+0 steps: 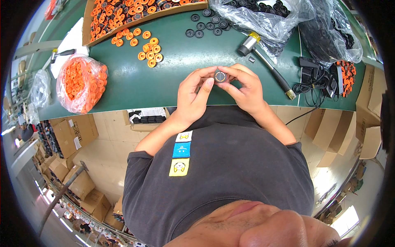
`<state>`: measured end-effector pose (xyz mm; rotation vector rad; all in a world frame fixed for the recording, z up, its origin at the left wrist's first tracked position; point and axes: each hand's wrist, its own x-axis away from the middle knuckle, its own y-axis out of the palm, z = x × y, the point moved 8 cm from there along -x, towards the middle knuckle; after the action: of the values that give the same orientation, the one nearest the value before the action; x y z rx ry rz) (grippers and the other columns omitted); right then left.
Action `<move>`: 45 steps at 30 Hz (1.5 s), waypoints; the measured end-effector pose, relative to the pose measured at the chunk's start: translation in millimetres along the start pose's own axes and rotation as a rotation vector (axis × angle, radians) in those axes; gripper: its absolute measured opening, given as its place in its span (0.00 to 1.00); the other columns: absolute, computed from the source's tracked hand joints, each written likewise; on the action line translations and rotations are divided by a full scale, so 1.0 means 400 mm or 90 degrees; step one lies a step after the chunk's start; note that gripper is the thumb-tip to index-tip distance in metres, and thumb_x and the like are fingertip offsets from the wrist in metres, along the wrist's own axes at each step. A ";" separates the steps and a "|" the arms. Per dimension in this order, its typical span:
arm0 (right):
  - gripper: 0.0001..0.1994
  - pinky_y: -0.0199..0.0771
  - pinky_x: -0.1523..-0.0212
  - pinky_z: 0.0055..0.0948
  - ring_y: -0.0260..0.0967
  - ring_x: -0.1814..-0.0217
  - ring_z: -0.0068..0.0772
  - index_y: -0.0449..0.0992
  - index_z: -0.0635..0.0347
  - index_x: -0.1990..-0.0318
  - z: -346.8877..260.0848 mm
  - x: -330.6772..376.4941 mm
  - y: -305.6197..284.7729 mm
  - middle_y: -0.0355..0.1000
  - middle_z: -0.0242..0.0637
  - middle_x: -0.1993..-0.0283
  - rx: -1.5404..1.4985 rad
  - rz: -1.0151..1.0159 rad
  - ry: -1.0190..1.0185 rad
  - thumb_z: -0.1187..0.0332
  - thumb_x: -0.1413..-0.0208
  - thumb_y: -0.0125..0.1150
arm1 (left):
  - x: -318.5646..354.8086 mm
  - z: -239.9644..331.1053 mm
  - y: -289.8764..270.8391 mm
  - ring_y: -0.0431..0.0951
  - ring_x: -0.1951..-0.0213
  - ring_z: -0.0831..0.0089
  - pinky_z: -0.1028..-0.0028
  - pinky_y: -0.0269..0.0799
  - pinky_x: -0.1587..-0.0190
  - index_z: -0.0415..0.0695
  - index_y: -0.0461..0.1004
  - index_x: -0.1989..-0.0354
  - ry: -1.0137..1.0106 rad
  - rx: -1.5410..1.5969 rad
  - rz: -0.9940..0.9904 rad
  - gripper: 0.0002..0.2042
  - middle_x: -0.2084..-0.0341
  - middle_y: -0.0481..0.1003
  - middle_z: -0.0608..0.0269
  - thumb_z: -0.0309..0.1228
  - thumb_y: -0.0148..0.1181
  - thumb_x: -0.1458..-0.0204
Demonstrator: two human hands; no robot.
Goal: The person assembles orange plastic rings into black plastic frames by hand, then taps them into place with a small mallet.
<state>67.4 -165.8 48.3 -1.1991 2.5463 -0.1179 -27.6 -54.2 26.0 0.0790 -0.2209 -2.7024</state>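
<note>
Pretty bright and even light from overhead here, so my hands [220,88] throw barely any shadow on the green table [135,82]. The clear plastic bags [267,16] catch white glare. Center is sharp, but the fisheye bends the table edge hard, the rim goes black, and the far corners get smeary and blown out.

I see open green surface [135,82] left of my hands, between the bag of orange rings [81,83] at the frame's left and the loose orange rings [149,52] above. To the right, the mallet [265,61] lies slantwise, close by; behind it black discs [205,25] and plastic bags [267,16] block the upper right.
</note>
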 end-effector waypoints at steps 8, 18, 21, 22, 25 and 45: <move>0.20 0.77 0.61 0.26 0.75 0.63 0.28 0.78 0.64 0.46 0.005 0.007 0.000 0.76 0.38 0.61 0.000 0.002 0.016 0.79 0.49 0.69 | -0.001 0.018 0.005 0.80 0.56 0.70 0.72 0.74 0.50 0.38 0.74 0.47 0.055 -0.091 -0.004 0.16 0.58 0.76 0.56 0.17 0.58 0.44; 0.15 0.76 0.59 0.26 0.75 0.59 0.30 0.79 0.66 0.49 -0.016 0.023 0.013 0.76 0.40 0.59 0.012 -0.023 -0.007 0.77 0.44 0.65 | 0.009 0.057 -0.006 0.78 0.59 0.66 0.70 0.74 0.53 0.40 0.76 0.58 0.180 -0.241 0.024 0.11 0.60 0.74 0.58 0.18 0.64 0.50; 0.13 0.77 0.59 0.27 0.75 0.59 0.30 0.79 0.66 0.51 -0.025 0.029 -0.002 0.76 0.42 0.58 -0.030 0.041 -0.010 0.78 0.45 0.65 | 0.013 0.062 -0.004 0.78 0.57 0.63 0.68 0.74 0.52 0.40 0.76 0.59 0.169 -0.225 0.038 0.11 0.59 0.75 0.57 0.18 0.65 0.51; 0.12 0.78 0.59 0.27 0.76 0.59 0.31 0.79 0.66 0.52 -0.031 0.032 -0.007 0.77 0.43 0.57 -0.042 0.059 -0.031 0.79 0.45 0.65 | 0.016 0.062 -0.004 0.78 0.57 0.63 0.68 0.74 0.52 0.40 0.76 0.59 0.171 -0.226 0.038 0.11 0.59 0.75 0.57 0.18 0.65 0.51; 0.12 0.79 0.59 0.27 0.77 0.59 0.30 0.79 0.67 0.53 -0.039 0.037 -0.005 0.77 0.43 0.56 0.032 0.021 -0.080 0.80 0.45 0.65 | 0.022 0.081 0.005 0.79 0.56 0.63 0.67 0.74 0.52 0.40 0.76 0.56 0.203 -0.234 0.016 0.13 0.58 0.76 0.56 0.18 0.65 0.52; 0.10 0.78 0.58 0.24 0.77 0.60 0.28 0.77 0.69 0.56 0.028 0.032 0.027 0.75 0.41 0.57 -0.069 0.029 0.028 0.81 0.47 0.66 | 0.001 0.105 -0.002 0.77 0.61 0.64 0.70 0.73 0.57 0.40 0.80 0.56 0.224 -0.363 0.012 0.13 0.65 0.76 0.57 0.20 0.68 0.52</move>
<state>55.6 -168.1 32.2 -1.1891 2.6462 0.0046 -32.1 -47.7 67.3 0.3705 0.6423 -2.5686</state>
